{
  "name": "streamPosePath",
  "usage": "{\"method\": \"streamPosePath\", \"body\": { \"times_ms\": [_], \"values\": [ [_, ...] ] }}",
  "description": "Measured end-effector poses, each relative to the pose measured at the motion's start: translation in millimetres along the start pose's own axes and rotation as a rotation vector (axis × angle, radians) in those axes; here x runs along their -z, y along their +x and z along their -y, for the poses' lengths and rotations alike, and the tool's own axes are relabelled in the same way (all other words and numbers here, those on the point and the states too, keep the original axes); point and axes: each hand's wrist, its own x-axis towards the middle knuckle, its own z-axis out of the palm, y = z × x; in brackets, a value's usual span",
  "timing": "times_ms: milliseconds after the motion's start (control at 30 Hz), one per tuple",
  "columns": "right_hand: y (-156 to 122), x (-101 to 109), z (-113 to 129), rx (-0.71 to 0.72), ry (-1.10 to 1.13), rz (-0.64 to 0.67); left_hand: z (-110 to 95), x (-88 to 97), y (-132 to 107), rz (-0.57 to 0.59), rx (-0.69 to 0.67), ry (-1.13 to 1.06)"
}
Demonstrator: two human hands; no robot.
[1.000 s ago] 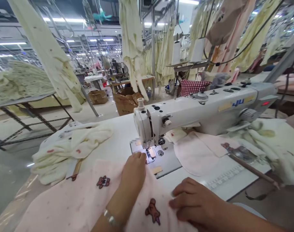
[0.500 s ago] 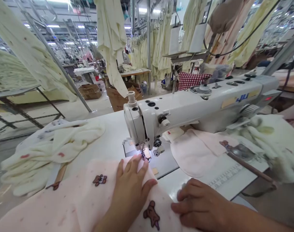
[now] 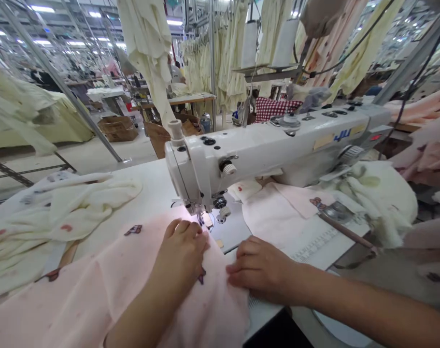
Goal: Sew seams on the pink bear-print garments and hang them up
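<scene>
My left hand (image 3: 179,253) lies on a pale pink printed fabric (image 3: 96,290), fingertips close behind the presser foot (image 3: 207,220) of a white industrial sewing machine (image 3: 270,145). The fabric runs under the foot, and the needle area is partly hidden. My right hand (image 3: 258,268) grips the cloth's right edge, just beside the machine's bed. A small embroidered motif (image 3: 133,230) shows beyond my left fingers, and another (image 3: 201,276) is mostly covered by that hand.
A pile of cream printed fabric (image 3: 53,212) lies left on the white table. Pale pink cut pieces (image 3: 274,212) and a cream bundle (image 3: 379,198) lie right, near a ruler (image 3: 314,246). Cream garments (image 3: 147,48) hang overhead; cardboard boxes (image 3: 118,128) stand on the floor behind.
The view has swung left. My right hand has moved closer to my left, and the pink fabric has bunched, its large motif now mostly covered by my left hand.
</scene>
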Motion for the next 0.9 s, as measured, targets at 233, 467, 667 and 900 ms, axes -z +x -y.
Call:
{"method": "streamPosePath", "body": {
  "times_ms": [233, 467, 667, 900],
  "values": [
    [-4.6, 10.3, -4.4, 0.071, 0.032, 0.077, -66.1, -21.2, -55.4, -0.138, 0.014, 0.142],
    [-7.2, 15.1, -9.3, 0.143, 0.073, 0.093, -57.9, -22.6, -58.0, -0.089, 0.004, 0.125],
    [-8.2, 18.6, -8.5, 0.197, 0.075, 0.165, -59.3, -20.7, -58.6, -0.066, 0.015, 0.110],
    [-19.4, 24.5, -5.5, 0.214, 0.081, 0.189, -79.2, -19.3, -56.7, -0.083, 0.037, 0.187]
  ]
}}
